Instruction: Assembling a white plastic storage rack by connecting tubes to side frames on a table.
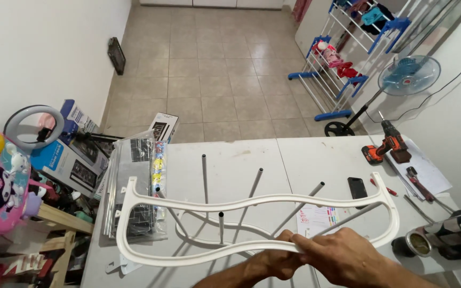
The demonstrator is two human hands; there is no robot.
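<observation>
White table (305,154), wavy frame (241,205) crosswise

We see a wavy white plastic frame (252,205) with grey metal rods (205,178), a white table (316,154), an orange-and-black drill (386,146), a black phone (357,188), a blue fan (409,74) and beige floor tiles (214,64).

White wavy plastic frame (241,204), level above grey rods (205,178)
</observation>
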